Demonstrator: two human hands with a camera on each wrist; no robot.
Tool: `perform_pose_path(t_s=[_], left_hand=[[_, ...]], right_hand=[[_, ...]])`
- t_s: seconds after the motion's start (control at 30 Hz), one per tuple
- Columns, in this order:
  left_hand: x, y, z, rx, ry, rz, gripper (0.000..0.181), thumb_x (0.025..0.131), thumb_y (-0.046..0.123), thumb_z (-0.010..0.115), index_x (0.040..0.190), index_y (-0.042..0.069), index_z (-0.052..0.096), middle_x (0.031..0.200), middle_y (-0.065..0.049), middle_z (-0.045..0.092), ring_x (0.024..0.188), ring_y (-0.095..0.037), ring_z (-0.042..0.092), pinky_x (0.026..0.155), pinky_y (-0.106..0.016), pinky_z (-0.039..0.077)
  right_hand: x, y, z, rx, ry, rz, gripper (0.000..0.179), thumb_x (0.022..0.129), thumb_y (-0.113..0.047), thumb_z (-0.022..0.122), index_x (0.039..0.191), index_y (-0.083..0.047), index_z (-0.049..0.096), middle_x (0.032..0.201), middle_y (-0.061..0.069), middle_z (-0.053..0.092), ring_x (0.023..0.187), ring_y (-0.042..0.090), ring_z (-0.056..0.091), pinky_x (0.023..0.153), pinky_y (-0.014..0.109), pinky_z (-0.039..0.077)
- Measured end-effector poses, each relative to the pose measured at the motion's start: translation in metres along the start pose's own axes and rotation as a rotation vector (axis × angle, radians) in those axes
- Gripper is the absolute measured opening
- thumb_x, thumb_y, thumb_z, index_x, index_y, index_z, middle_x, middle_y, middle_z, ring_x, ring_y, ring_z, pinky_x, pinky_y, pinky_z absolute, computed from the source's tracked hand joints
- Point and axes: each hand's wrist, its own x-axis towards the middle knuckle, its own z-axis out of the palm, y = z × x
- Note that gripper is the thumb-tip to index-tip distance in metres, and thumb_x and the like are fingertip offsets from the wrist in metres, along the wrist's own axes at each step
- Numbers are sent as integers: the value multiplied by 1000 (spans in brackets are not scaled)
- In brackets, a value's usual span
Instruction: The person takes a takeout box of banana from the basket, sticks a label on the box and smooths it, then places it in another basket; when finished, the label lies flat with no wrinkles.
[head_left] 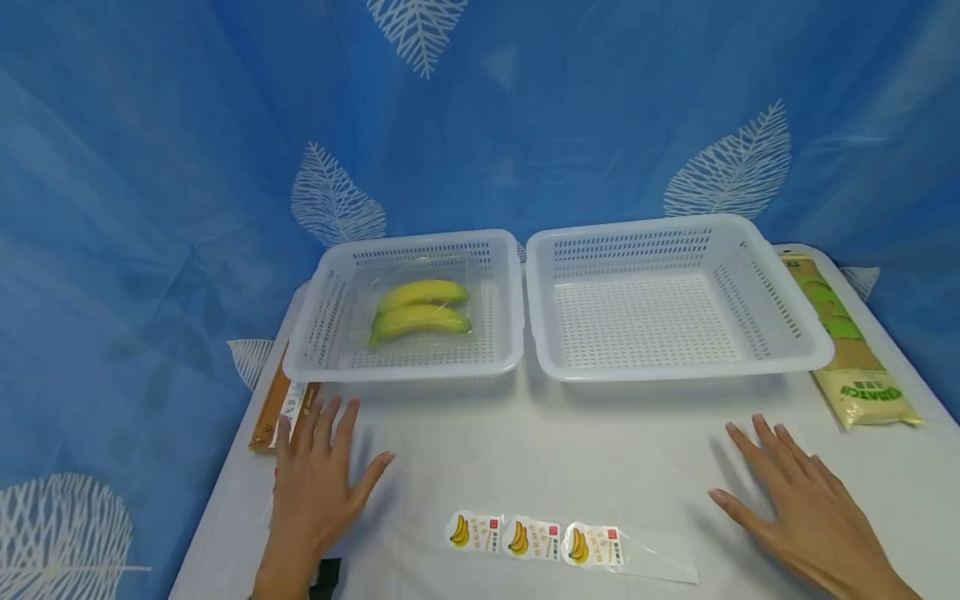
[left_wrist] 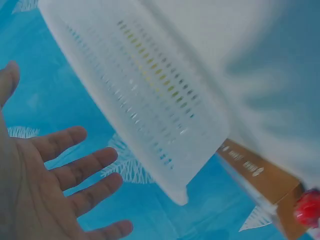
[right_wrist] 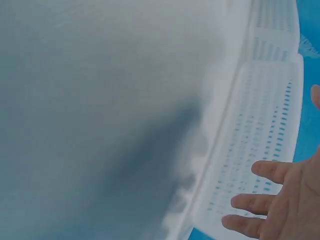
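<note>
My left hand (head_left: pixel 313 492) is spread over the left side of the white table, fingers straight, holding nothing. Just beyond its fingertips lies a brown box (head_left: pixel 272 412), partly under the left white basket (head_left: pixel 405 375). That basket holds a clear plastic package with two yellow-green bananas (head_left: pixel 420 318). On the right, my right hand (head_left: pixel 806 508) is likewise spread and holds nothing, in front of the right white basket (head_left: pixel 675 371). Between the hands, near the front, lies a strip of banana stickers (head_left: pixel 532 538). In the left wrist view the palm (left_wrist: pixel 35 200) shows beside the perforated basket wall (left_wrist: pixel 135 90).
A beige and green bag (head_left: pixel 862 367) lies at the right table edge, beside the right basket. Something small and black (head_left: pixel 325 578) is next to the left wrist. A red object (left_wrist: pixel 307 207) sits by the box's end. A blue leaf-patterned curtain (head_left: pixel 525 125) hangs behind.
</note>
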Motion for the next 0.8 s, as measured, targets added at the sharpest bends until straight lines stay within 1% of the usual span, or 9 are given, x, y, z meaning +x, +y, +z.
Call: perform_pose_path(t_s=[0.07,0.17,0.27,0.33,0.43,0.5,0.6,0.7,0.8], left_hand=[[7,-5,-5,-49,22,16,92,92,77,26,137,2,52,134,-25,55,130,-45,45,107,-72,24],[19,-15,-11,-151,21,29,80,93,67,47,139,2,50,135,-25,53,128,-44,46,106,-71,28],[32,-28,-13,-238,9,25,75,88,49,68,141,1,48,136,-26,51,125,-45,47,102,-69,32],[39,-37,-14,-269,5,17,75,85,41,74,141,-1,47,137,-27,49,124,-46,46,100,-68,33],[49,-49,-13,-307,-7,-2,75,84,38,76,141,-2,46,139,-29,47,123,-49,46,96,-69,33],[54,-56,-12,-350,-39,-18,76,85,37,76,142,-3,44,142,-31,42,125,-51,43,99,-71,32],[63,-67,-9,-438,-141,-61,80,87,36,74,147,-1,36,150,-32,31,134,-54,34,101,-74,28],[70,-75,-6,-500,-254,-130,86,89,39,70,153,2,25,156,-29,19,142,-52,19,106,-74,16],[76,-80,-2,-494,-290,-165,90,89,43,69,154,3,21,158,-28,14,144,-50,12,107,-73,8]], right_hand=[[1,-6,-8,48,-35,-9,100,86,-74,50,154,-5,25,159,30,12,145,51,4,103,76,15],[0,-17,-25,137,-74,-49,93,87,-71,54,156,-15,25,158,27,22,142,51,19,97,77,23],[0,-28,-43,232,-61,-149,84,87,-62,62,155,-27,29,153,20,37,135,46,36,93,72,34],[1,-36,-53,284,-49,-207,79,86,-57,66,153,-32,32,149,15,43,131,41,42,92,68,38],[6,-48,-64,334,-24,-280,77,85,-50,72,151,-34,36,144,10,49,127,38,47,89,66,42],[9,-56,-69,354,-6,-313,75,85,-47,73,150,-35,38,142,10,50,126,38,48,88,66,43],[16,-66,-74,377,26,-366,73,85,-44,75,148,-35,40,143,9,50,126,37,48,87,65,43],[24,-75,-78,402,68,-431,72,84,-39,77,147,-33,43,143,8,49,127,36,47,89,63,43],[34,-84,-80,418,88,-492,71,83,-36,78,146,-30,45,144,7,50,128,36,47,92,63,43]])
